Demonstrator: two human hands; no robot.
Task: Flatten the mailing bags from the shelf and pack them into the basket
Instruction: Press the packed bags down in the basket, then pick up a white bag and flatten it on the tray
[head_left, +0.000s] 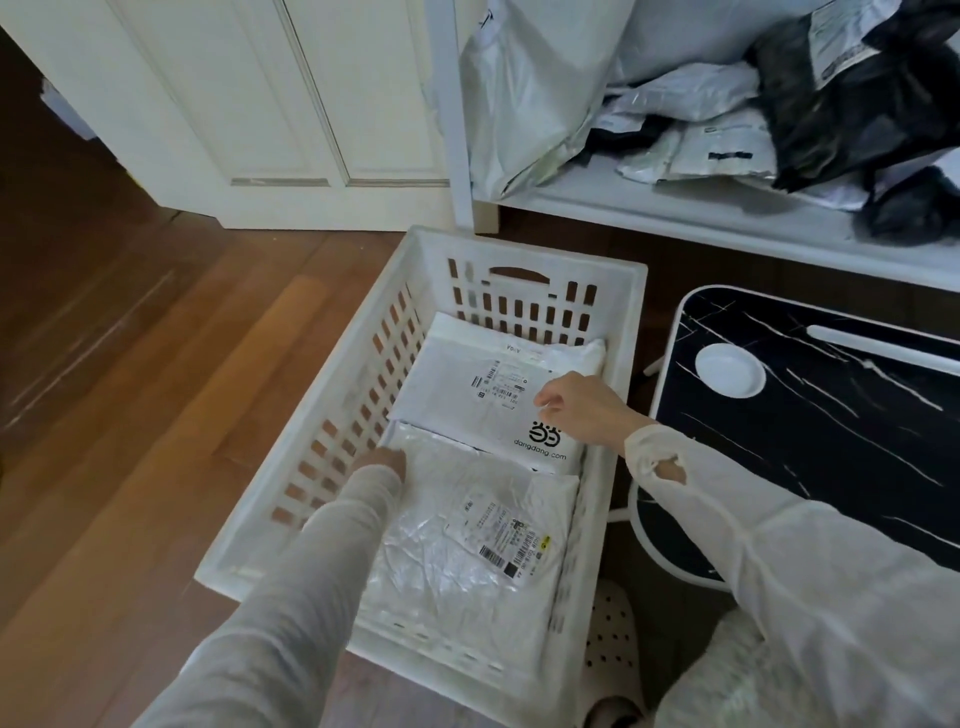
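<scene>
Wood floor (156, 364); white basket (524, 254) is our landmark. Inside it, nearest us, a crinkled mailing bag (457, 561); our left hand (387, 462) presses its far corner, finger pose hidden. Beyond, our right hand (576, 405), loosely curled, touches the dangdang bag (467, 374). Behind the basket, the shelf (675, 208) holds unflattened bags (701, 104).

You see a white slotted plastic basket (631, 332), white flat mailing bags (467, 384), and a black white-veined marble-pattern tabletop (831, 415).

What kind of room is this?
Probably a room in a home: wooden floor, a white panelled door, and a shelf piled with mailing bags.
</scene>
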